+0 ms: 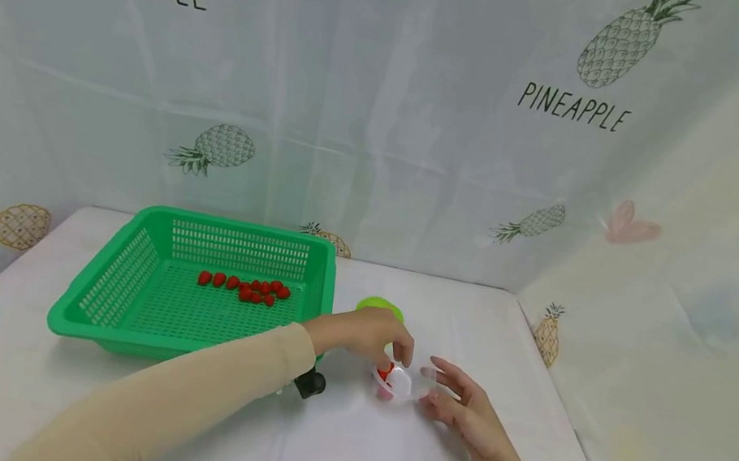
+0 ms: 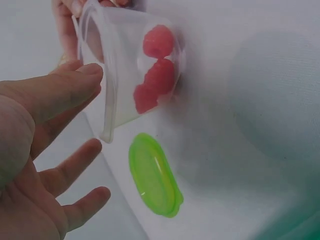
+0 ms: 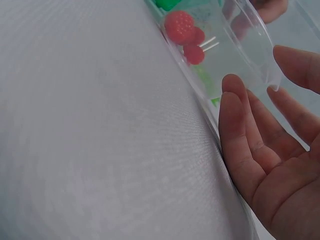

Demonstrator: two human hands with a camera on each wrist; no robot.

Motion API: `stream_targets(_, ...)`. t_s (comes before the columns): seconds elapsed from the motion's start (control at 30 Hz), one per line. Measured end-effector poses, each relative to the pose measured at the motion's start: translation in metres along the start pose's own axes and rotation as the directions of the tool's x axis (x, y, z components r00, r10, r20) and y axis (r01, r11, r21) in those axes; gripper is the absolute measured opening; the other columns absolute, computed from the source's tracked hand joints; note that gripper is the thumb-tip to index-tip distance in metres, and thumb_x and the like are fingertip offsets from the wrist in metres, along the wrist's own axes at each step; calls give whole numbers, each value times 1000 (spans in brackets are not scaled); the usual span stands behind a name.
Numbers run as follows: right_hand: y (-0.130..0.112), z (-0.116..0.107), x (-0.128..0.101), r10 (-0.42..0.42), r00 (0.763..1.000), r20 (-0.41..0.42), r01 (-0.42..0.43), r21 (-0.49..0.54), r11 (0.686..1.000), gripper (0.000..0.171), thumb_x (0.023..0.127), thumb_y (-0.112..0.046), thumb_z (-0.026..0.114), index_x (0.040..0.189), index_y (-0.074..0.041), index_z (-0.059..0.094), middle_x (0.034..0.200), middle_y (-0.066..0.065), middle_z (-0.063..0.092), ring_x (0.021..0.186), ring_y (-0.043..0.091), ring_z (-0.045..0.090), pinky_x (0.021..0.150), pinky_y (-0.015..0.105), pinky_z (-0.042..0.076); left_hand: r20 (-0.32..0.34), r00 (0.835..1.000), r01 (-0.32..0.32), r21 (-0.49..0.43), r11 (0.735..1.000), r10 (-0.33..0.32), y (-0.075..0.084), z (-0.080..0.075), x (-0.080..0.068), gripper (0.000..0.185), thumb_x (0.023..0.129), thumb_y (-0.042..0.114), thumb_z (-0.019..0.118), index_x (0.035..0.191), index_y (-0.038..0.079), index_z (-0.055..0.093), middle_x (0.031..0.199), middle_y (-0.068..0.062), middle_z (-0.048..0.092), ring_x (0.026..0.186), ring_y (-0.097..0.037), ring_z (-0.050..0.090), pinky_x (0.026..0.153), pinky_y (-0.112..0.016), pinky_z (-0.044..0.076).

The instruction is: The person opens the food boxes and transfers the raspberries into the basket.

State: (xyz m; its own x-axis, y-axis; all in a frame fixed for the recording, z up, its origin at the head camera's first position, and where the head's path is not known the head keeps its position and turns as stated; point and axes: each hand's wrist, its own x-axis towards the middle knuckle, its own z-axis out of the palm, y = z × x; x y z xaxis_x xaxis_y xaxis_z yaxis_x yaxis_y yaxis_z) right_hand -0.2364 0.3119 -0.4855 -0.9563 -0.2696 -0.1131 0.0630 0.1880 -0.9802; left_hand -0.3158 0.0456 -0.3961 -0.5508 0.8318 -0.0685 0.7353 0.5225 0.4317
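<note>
**Clear cup with red berries, tipped between two hands**

Clear plastic forms the cup (image 1: pixel 396 384), which we find lying tilted on its side on the white counter (image 1: pixel 330 454), just right of the green basket (image 1: pixel 105 299). Three red berries (image 2: pixel 156 70) sit inside it, seen through its wall in both wrist views. We note the left hand (image 1: pixel 371 336) arched over the cup, fingertips pinching its rim in the head view. The right hand (image 1: pixel 466 414) lies beside the cup's mouth with fingers straight and spread, palm turned toward it, gripping nothing; whether its fingertips touch the rim we cannot tell. A green lid (image 2: pixel 154 174) lies flat on the counter just beyond the cup. A row of further red berries (image 1: pixel 244 287) rests on the basket floor, toward its far wall.
</note>
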Motion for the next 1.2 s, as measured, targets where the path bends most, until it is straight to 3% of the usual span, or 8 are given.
stream_targets(0.43, -2, -1, -2, -26, 1000, 10, 25, 25, 999, 72, 103, -12, 69, 164, -2, 33, 155, 32, 44, 108, 21, 72, 94, 33, 61, 55, 998, 19, -62, 998, -15, 3, 11, 13, 19, 91, 7, 83, 109, 13, 81, 104, 3, 77, 90, -4, 62, 79, -18, 50)
stream_targets(0.93, 1, 0, 0, -15, 1000, 20, 14, 11, 1000, 69, 104, -12, 67, 164, -4, 34, 155, 29, 45, 109, 22, 72, 95, 32, 60, 140, 989, 37, 3, 999, -37, 6, 17, 21, 12, 92, 9, 84, 102, 15, 85, 89, 9, 72, 82, -2, 60, 76, -17, 49)
stream_targets(1.2, 0, 1, -1, -18, 999, 26, 17, 18, 1000, 69, 105, -12, 66, 164, -2, 33, 155, 31, 44, 110, 22, 72, 96, 33, 60, 183, 982, 14, 120, 993, -36, 6, 20, 26, 10, 95, 12, 81, 99, 20, 85, 88, 11, 72, 81, -2, 58, 75, -16, 46)
